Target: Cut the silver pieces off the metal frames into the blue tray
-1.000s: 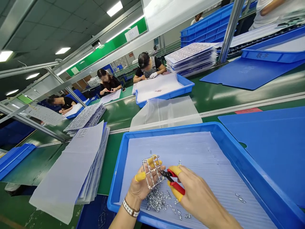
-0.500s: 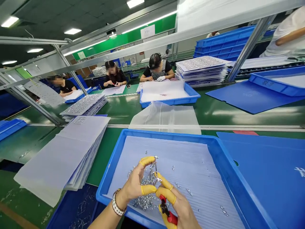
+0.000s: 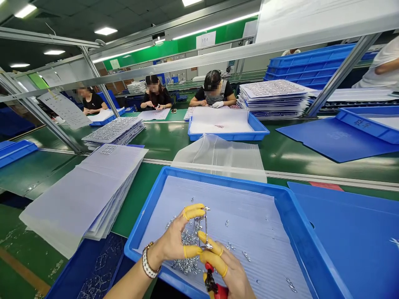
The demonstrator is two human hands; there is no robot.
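Observation:
My left hand (image 3: pixel 170 241), with yellow finger cots, pinches a small shiny metal-looking frame (image 3: pixel 206 224) upright between thumb and fingertips. My right hand (image 3: pixel 232 272), also in yellow finger cots, is closed around red-handled nippers (image 3: pixel 210 283). Its index and middle fingers reach up to the frame's lower end; the cutting tips are hidden from me. Beneath both hands lies a blue tray (image 3: pixel 218 178) lined with white sheet. A heap of small silvery pieces (image 3: pixel 187 259) sits under my left hand, and several loose ones (image 3: pixel 246 256) are scattered to the right.
Left of the tray slopes a stack of white sheets (image 3: pixel 90 187), a frame on top. A lower blue bin (image 3: pixel 84 265) holds more frames. A blue board (image 3: pixel 352 224) lies at right. Across the bench, people (image 3: pixel 213 89) work beside trays and sheet stacks (image 3: pixel 276 99).
The view has swung slightly, so the background sits further right. Both hands keep hold of the frame and nippers; my right hand has shifted slightly left and down in the picture.

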